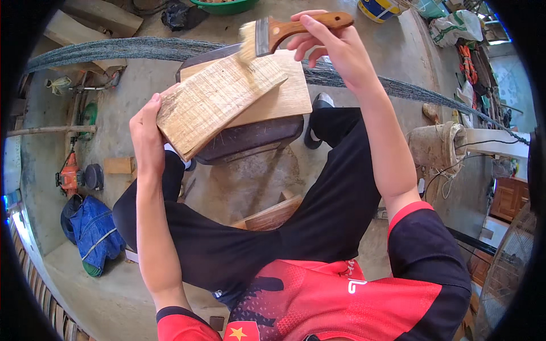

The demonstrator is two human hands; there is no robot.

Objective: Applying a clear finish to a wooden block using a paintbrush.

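Observation:
My left hand point(149, 133) grips the near left end of a rough-sawn wooden board point(219, 99), which is held tilted. In my right hand point(333, 42) is a paintbrush point(284, 33) with a brown wooden handle and pale bristles. The bristle tips are at the board's far edge; whether they touch it I cannot tell. Beneath the held board lies a smoother, lighter wooden board point(290, 94), resting on a dark stool-like support point(250, 139) between my legs.
A hank of dark netting point(131, 50) stretches across behind the work. On the left are an orange power tool point(69, 173), a wood block point(118, 165) and a blue cloth bundle point(96, 230). A bucket point(435, 146) stands right; a wooden piece point(270, 215) lies between my legs.

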